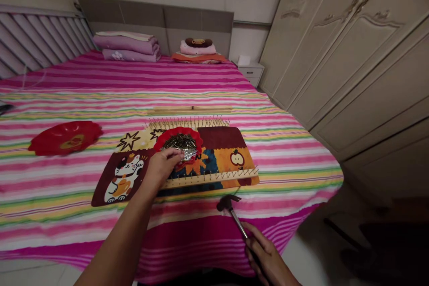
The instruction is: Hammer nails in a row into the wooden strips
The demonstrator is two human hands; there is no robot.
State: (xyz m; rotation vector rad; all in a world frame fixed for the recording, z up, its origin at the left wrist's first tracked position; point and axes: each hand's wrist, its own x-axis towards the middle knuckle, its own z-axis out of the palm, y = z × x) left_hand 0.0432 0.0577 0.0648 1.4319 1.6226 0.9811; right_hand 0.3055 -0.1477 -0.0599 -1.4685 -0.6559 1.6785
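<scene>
My left hand (166,163) reaches over the near rim of a red scalloped bowl (160,142) heaped with nails (181,143). Its thumb and fingers are pinched together at the pile; whatever is between them is too small to make out. My right hand (263,250) grips the handle of a claw hammer (229,203), its head over the bed's near side. Between bowl and hammer lies a wooden strip (214,178) with a row of nails standing up in it, its left end hidden by my left hand. Under these is a printed mat (110,174) with a cat picture.
Behind the bowl, more wood strips (204,123) bristle with upright nails. Farther back lie bare wooden strips (167,111). A red plate (67,137) rests at left on the striped bedsheet (288,152). Folded bedding (130,47) is by the headboard; wardrobes (335,53) stand at right.
</scene>
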